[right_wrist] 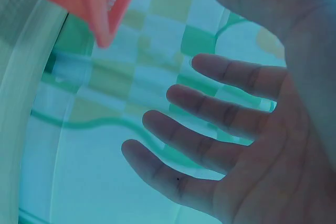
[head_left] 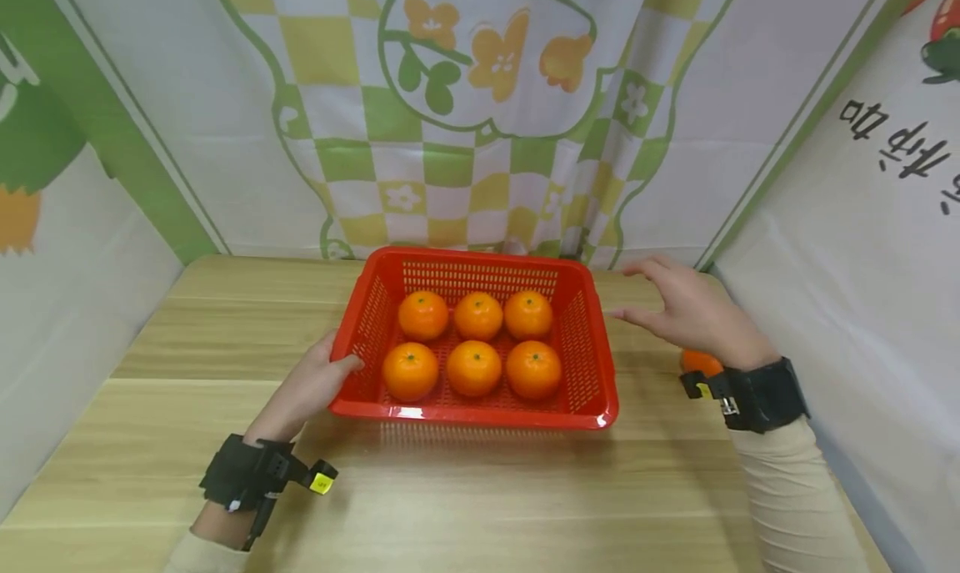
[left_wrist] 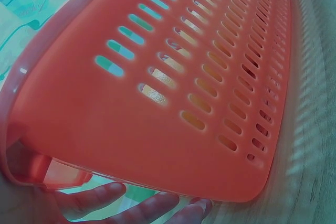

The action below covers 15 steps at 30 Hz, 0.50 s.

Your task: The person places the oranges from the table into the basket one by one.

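A red plastic basket (head_left: 480,419) with slotted walls holds several oranges (head_left: 474,368) in two rows. At its left end my left hand (head_left: 311,385) grips the rim, thumb over the edge inside. The left wrist view shows the fingers (left_wrist: 142,205) against the outside of the basket wall (left_wrist: 131,129). My right hand (head_left: 690,310) is just off the basket's right end, apart from it. Its fingers (right_wrist: 199,148) are spread and hold nothing, with a corner of the basket (right_wrist: 102,14) near them in the right wrist view.
Another orange (head_left: 701,362) lies on the wooden table (head_left: 480,506), partly hidden behind my right wrist. Behind the basket hangs a checked, flower-printed curtain (head_left: 465,173). White printed cloth walls (head_left: 832,306) stand at both sides of the table.
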Available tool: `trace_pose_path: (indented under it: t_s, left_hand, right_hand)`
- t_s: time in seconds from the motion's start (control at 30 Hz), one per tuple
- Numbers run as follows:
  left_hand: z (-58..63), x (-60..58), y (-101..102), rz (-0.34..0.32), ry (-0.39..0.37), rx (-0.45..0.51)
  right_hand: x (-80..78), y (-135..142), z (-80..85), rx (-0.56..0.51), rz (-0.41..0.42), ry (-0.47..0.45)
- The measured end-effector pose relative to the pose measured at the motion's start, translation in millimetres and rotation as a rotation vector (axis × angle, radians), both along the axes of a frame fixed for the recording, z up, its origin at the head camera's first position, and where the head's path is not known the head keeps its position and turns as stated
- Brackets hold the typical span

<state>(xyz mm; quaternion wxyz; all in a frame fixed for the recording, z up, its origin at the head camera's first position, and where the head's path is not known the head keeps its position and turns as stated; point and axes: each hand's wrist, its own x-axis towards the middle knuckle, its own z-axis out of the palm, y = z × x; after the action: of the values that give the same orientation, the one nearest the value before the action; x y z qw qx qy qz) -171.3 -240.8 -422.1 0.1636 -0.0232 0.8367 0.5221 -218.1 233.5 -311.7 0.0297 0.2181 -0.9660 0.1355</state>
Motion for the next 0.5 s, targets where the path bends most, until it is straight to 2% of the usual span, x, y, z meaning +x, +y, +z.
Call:
trace_pose_path:
  t_s: [0.33,0.5]
  left_hand:
    - [-1.1,0.3,-1,0.004,0.01,0.008]
    - [-0.3,1.6,-2,0.003,0.013,0.016]
  right_hand:
    - [0.7,32,-8.0,0.0,-0.078,-0.1]
    - [2.5,49,-13.3,0.02,-0.1,-0.105]
